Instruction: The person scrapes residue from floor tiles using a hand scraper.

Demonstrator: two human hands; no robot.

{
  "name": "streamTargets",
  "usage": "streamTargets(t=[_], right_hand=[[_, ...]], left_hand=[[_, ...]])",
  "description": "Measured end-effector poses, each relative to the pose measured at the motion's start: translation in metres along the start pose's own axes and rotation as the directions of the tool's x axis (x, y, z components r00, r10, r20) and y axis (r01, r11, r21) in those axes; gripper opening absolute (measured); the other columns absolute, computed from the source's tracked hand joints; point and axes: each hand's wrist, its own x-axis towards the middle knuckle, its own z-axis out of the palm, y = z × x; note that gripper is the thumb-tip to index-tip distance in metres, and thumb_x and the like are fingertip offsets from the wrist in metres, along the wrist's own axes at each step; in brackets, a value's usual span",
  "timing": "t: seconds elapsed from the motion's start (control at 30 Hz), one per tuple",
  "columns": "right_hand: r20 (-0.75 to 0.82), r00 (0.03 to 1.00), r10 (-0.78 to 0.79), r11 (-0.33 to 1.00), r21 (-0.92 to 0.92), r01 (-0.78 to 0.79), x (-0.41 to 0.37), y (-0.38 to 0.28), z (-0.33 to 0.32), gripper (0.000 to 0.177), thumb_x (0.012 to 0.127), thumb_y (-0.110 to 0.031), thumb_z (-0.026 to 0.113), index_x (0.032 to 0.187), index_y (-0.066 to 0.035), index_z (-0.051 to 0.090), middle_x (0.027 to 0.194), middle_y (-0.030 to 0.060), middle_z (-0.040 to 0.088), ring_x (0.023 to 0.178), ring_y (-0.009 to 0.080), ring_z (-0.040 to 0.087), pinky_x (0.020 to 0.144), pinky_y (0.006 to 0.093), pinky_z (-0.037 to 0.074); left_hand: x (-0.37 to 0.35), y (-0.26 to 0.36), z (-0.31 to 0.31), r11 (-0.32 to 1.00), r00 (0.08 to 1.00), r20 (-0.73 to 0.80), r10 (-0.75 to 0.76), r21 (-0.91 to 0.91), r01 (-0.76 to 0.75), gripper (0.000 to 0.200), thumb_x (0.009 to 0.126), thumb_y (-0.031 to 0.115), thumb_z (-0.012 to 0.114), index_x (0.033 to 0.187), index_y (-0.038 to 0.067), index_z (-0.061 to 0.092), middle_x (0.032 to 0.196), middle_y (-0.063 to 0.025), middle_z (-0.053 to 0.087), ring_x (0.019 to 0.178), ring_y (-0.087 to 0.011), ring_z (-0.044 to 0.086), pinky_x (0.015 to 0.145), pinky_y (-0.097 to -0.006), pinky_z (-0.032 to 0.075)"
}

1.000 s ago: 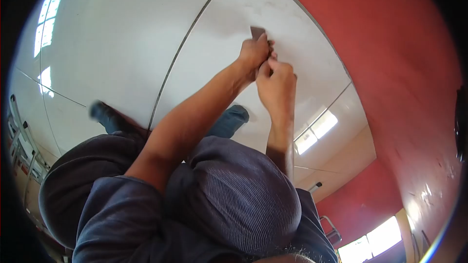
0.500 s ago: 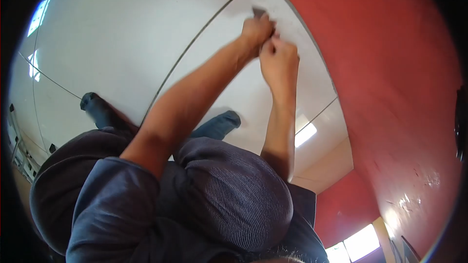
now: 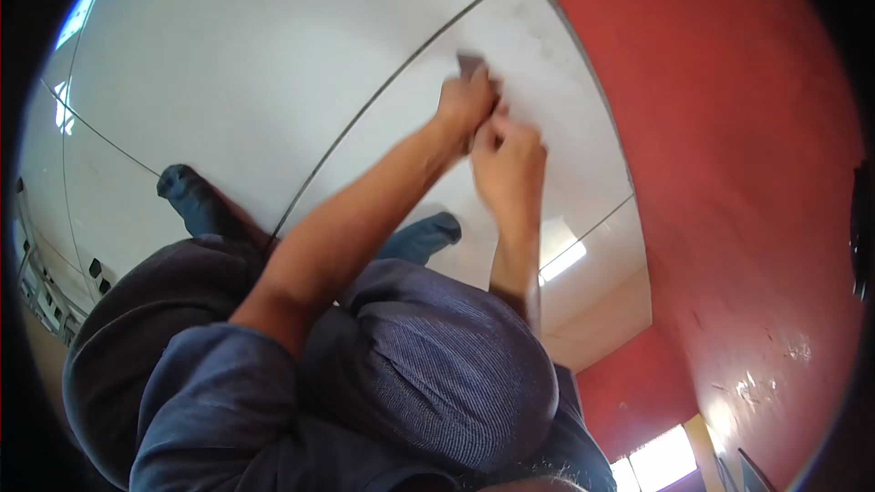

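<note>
Above the pale tiled floor, my left hand is closed around a small dark flat object, whose end sticks out past the fingers. What the object is cannot be made out. Close beside it, just below and to the right, my right hand is closed, thumb and fingers pinched together near the left hand. Anything between those fingertips is blurred and too small to name.
A red wall rises along the right side. Dark grout lines cross the floor. Two feet in dark socks rest on the tiles below the forearms, and bent knees fill the lower middle.
Both hands have shifted down in the view, closer to the body, with the dark object still in the left one. The view itself has moved slightly.
</note>
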Motion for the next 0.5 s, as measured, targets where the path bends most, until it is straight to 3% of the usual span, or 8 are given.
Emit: streamTargets(t=[0.03, 0.07, 0.1, 0.23, 0.27, 0.37, 0.4, 0.5], right_hand=[[0.063, 0.998, 0.031, 0.998, -0.058, -0.027, 0.006, -0.004, -0.003, 0.03, 0.09, -0.018, 0.051, 0.079, 0.007, 0.062, 0.076, 0.0275, 0.06, 0.077, 0.0456, 0.059, 0.068, 0.0436, 0.048], [-0.007, 0.999, -0.038, 0.998, -0.052, 0.038, 0.019, -0.005, 0.0, 0.028, 0.09, -0.016, 0.049, 0.077, 0.007, 0.06, 0.072, 0.027, 0.058, 0.073, 0.0444, 0.059, 0.066, 0.0435, 0.048], [0.067, 0.989, 0.131, 0.988, 0.07, -0.135, 0.025, -0.017, -0.008, 0.027, 0.089, -0.015, 0.048, 0.079, 0.006, 0.061, 0.074, 0.028, 0.059, 0.074, 0.0451, 0.058, 0.066, 0.0436, 0.048], [0.069, 0.997, 0.032, 0.999, -0.007, -0.032, -0.007, -0.01, -0.002, 0.027, 0.089, -0.016, 0.049, 0.083, 0.007, 0.062, 0.081, 0.0283, 0.061, 0.075, 0.0463, 0.059, 0.067, 0.0439, 0.048], [-0.151, 0.982, -0.113, 0.99, 0.073, 0.125, -0.009, 0.003, 0.02, 0.027, 0.089, -0.016, 0.049, 0.082, 0.006, 0.062, 0.079, 0.0283, 0.06, 0.074, 0.047, 0.057, 0.066, 0.0439, 0.048], [-0.007, 0.998, -0.065, 0.997, -0.052, 0.064, 0.025, -0.018, 0.009, 0.027, 0.089, -0.016, 0.049, 0.082, 0.006, 0.062, 0.077, 0.0282, 0.06, 0.073, 0.0475, 0.056, 0.066, 0.0441, 0.048], [0.04, 0.998, 0.038, 0.999, 0.028, -0.04, 0.031, -0.023, 0.008, 0.027, 0.089, -0.016, 0.05, 0.08, 0.006, 0.061, 0.075, 0.0276, 0.06, 0.073, 0.0468, 0.057, 0.064, 0.0439, 0.047], [0.081, 0.996, 0.023, 1.0, 0.004, -0.023, 0.004, -0.02, -0.004, 0.027, 0.089, -0.016, 0.049, 0.079, 0.006, 0.061, 0.074, 0.0281, 0.058, 0.07, 0.046, 0.056, 0.062, 0.0437, 0.046]], left_hand=[[-0.003, 0.01, 0.003, 0.995, 0.999, -0.005, 0.035, 0.093, -0.034, 0.034, 0.098, 0.029, 0.045, 0.087, -0.001, 0.057, 0.068, -0.0039, 0.051, 0.056, -0.0146, 0.052, 0.05, -0.0305, 0.043], [-0.005, 0.029, 0.011, 0.998, 0.997, 0.048, 0.061, -0.016, -0.06, 0.035, 0.098, 0.03, 0.045, 0.088, -0.002, 0.056, 0.068, -0.0032, 0.051, 0.056, -0.014, 0.051, 0.051, -0.0294, 0.043], [0.007, 0.034, 0.015, 0.985, 0.995, 0.096, -0.016, -0.169, 0.032, 0.035, 0.099, 0.03, 0.043, 0.089, -0.002, 0.056, 0.066, -0.004, 0.05, 0.056, -0.0139, 0.051, 0.05, -0.0289, 0.043], [-0.004, -0.003, -0.006, 0.979, 0.997, 0.042, -0.068, -0.19, 0.074, 0.035, 0.099, 0.03, 0.043, 0.091, -0.002, 0.055, 0.066, -0.0056, 0.051, 0.054, -0.0148, 0.051, 0.049, -0.0305, 0.044], [-0.001, 0.004, -0.008, 0.99, 0.999, 0.019, -0.029, -0.135, 0.031, 0.037, 0.099, 0.032, 0.044, 0.09, -0.002, 0.056, 0.065, -0.006, 0.052, 0.055, -0.0155, 0.051, 0.049, -0.0308, 0.044], [0.016, 0.031, -0.002, 0.993, 0.993, 0.036, 0.114, -0.037, -0.113, 0.04, 0.099, 0.034, 0.044, 0.086, -0.001, 0.058, 0.067, -0.007, 0.055, 0.057, -0.0171, 0.054, 0.051, -0.0311, 0.044], [0.02, 0.031, 0.0, 0.993, 0.993, 0.06, 0.099, -0.069, -0.094, 0.038, 0.099, 0.031, 0.042, 0.088, -0.002, 0.057, 0.067, -0.0078, 0.055, 0.055, -0.018, 0.054, 0.049, -0.0334, 0.045], [-0.002, 0.016, -0.003, 0.994, 1.0, 0.027, -0.008, -0.106, 0.011, 0.037, 0.099, 0.032, 0.044, 0.091, -0.002, 0.055, 0.066, -0.0058, 0.053, 0.053, -0.0169, 0.051, 0.049, -0.0311, 0.043]])
